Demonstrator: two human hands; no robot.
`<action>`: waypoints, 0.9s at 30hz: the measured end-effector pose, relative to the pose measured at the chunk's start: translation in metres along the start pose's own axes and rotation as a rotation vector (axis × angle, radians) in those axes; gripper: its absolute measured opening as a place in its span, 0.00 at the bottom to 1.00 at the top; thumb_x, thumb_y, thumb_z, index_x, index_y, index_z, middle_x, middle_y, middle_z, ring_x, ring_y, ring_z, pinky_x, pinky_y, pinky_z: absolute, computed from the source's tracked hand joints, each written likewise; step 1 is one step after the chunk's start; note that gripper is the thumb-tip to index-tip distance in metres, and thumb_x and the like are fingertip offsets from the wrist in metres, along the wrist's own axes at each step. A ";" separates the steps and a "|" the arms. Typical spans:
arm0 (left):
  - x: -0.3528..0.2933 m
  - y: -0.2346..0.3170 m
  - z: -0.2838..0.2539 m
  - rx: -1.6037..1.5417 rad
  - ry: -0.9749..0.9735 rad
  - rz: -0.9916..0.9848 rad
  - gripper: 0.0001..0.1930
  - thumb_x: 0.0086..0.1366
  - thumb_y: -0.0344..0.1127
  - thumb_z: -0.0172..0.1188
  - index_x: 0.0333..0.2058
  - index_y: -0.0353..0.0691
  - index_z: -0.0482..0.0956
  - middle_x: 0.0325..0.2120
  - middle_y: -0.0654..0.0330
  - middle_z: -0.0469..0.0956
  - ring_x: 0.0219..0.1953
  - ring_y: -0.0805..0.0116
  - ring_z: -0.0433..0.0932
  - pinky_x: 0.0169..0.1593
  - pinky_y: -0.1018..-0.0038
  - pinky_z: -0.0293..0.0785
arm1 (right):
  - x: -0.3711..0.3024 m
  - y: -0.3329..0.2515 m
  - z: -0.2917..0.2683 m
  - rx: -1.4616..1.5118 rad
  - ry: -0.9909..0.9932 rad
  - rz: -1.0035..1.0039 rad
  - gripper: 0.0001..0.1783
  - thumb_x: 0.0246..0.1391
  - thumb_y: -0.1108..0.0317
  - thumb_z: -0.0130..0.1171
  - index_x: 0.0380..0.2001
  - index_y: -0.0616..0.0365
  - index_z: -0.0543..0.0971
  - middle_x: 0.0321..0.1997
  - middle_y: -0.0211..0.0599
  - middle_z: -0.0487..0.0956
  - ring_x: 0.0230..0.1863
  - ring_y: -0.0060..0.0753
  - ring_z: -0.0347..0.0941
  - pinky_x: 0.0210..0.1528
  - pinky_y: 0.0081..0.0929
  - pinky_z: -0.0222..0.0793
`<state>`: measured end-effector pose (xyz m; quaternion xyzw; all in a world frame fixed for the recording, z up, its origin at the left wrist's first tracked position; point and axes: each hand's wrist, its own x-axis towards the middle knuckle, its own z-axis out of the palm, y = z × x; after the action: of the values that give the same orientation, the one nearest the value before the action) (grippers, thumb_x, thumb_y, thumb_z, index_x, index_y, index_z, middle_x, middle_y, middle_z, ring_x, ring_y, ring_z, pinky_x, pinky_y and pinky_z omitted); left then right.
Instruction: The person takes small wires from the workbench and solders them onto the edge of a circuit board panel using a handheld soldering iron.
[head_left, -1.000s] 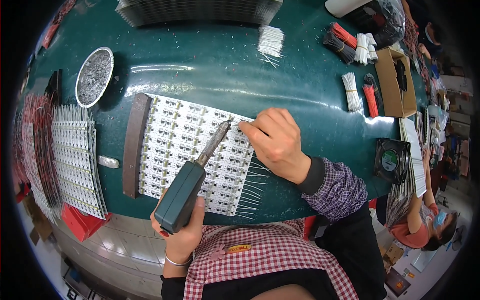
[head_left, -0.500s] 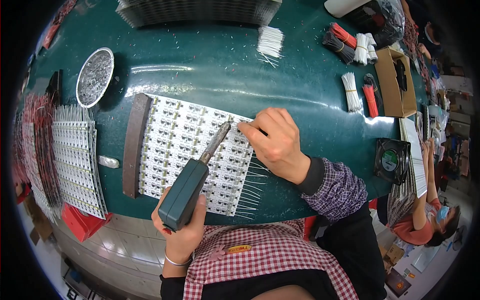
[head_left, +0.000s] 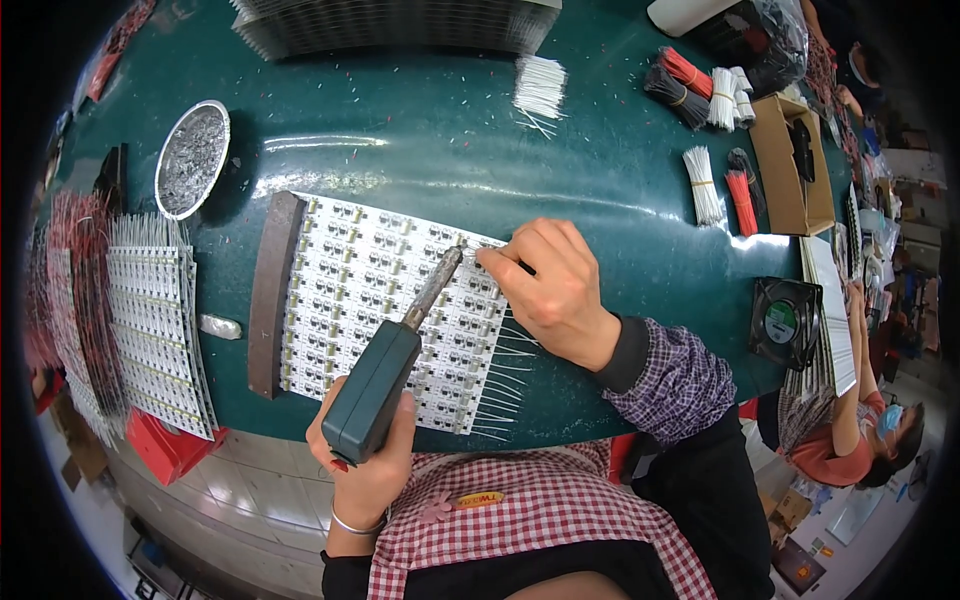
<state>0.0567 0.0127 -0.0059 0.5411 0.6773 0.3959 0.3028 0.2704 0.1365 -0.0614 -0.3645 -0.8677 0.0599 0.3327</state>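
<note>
My left hand [head_left: 378,455] is wrapped round the dark green handle of a soldering gun [head_left: 372,390]. Its metal tip points up and right, down at the far right part of a white circuit board panel [head_left: 345,285] covered in rows of small components. Beside the tip, my right hand [head_left: 552,280] is closed in a pinch at the panel's far right corner; whatever lies between the fingertips is hidden. Short white wires [head_left: 508,372] stick out from the panel's right edge below that hand. Along the left edge of the panel lies a brown bar [head_left: 272,300].
At the left stand a bowl of metal scraps [head_left: 192,160] and stacked wired panels [head_left: 155,320]. White wires [head_left: 540,88] lie beyond the panel. Wire bundles [head_left: 703,185], a cardboard box [head_left: 790,165] and a small fan [head_left: 785,322] are at the right, near another person [head_left: 865,440].
Both hands, the soldering gun and the panel keep nearly the same places. The whole view has shifted very slightly.
</note>
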 end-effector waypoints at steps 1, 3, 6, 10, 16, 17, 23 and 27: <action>0.000 0.001 0.000 -0.001 -0.009 -0.029 0.07 0.54 0.25 0.68 0.32 0.31 0.81 0.26 0.58 0.77 0.23 0.68 0.75 0.29 0.75 0.72 | 0.000 0.000 0.000 0.001 -0.001 0.002 0.17 0.36 0.81 0.65 0.35 0.59 0.82 0.26 0.31 0.71 0.31 0.35 0.72 0.37 0.34 0.69; -0.004 -0.004 0.001 0.005 0.025 -0.014 0.08 0.54 0.25 0.69 0.33 0.31 0.81 0.27 0.57 0.78 0.24 0.68 0.76 0.29 0.75 0.73 | 0.000 0.000 0.000 0.003 -0.002 0.003 0.17 0.36 0.80 0.65 0.35 0.59 0.82 0.26 0.31 0.71 0.31 0.35 0.72 0.37 0.34 0.69; -0.007 -0.006 0.001 -0.002 0.087 -0.014 0.09 0.54 0.26 0.70 0.33 0.31 0.82 0.27 0.57 0.80 0.24 0.68 0.78 0.31 0.74 0.75 | -0.001 0.001 0.000 0.001 -0.001 0.004 0.17 0.36 0.80 0.65 0.35 0.59 0.82 0.26 0.31 0.72 0.31 0.35 0.72 0.37 0.34 0.69; -0.014 -0.013 0.002 -0.034 0.136 -0.063 0.10 0.53 0.27 0.71 0.34 0.31 0.83 0.25 0.58 0.80 0.23 0.68 0.78 0.30 0.74 0.75 | 0.001 -0.002 -0.002 -0.005 -0.009 0.008 0.17 0.35 0.81 0.65 0.35 0.60 0.82 0.26 0.31 0.72 0.31 0.36 0.72 0.38 0.33 0.69; -0.011 -0.005 0.001 -0.099 0.094 -0.082 0.09 0.55 0.28 0.71 0.34 0.31 0.83 0.25 0.58 0.81 0.22 0.72 0.78 0.28 0.76 0.74 | 0.001 -0.005 -0.010 -0.013 0.000 0.023 0.15 0.36 0.80 0.65 0.34 0.60 0.82 0.26 0.31 0.71 0.30 0.36 0.71 0.37 0.33 0.67; -0.012 -0.005 0.000 -0.098 0.102 -0.084 0.09 0.55 0.28 0.71 0.34 0.31 0.83 0.25 0.58 0.81 0.22 0.72 0.78 0.28 0.76 0.74 | 0.001 -0.007 -0.014 -0.008 0.000 0.016 0.15 0.36 0.80 0.65 0.34 0.60 0.82 0.26 0.31 0.71 0.30 0.36 0.71 0.37 0.33 0.67; -0.014 -0.006 -0.003 -0.067 0.113 -0.078 0.09 0.55 0.27 0.71 0.34 0.31 0.83 0.25 0.59 0.82 0.22 0.74 0.77 0.28 0.76 0.74 | 0.002 -0.015 -0.034 -0.026 0.012 0.068 0.13 0.38 0.76 0.61 0.33 0.60 0.80 0.27 0.33 0.71 0.34 0.37 0.72 0.40 0.33 0.68; -0.013 -0.002 -0.003 -0.056 0.111 -0.076 0.09 0.54 0.27 0.71 0.34 0.31 0.83 0.26 0.57 0.82 0.24 0.71 0.79 0.29 0.76 0.74 | 0.006 -0.010 -0.015 0.060 0.078 -0.002 0.16 0.36 0.82 0.67 0.34 0.60 0.82 0.26 0.32 0.73 0.31 0.36 0.73 0.32 0.32 0.65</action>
<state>0.0560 -0.0008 -0.0060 0.4835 0.7018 0.4323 0.2947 0.2710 0.1306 -0.0429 -0.3557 -0.8521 0.0713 0.3773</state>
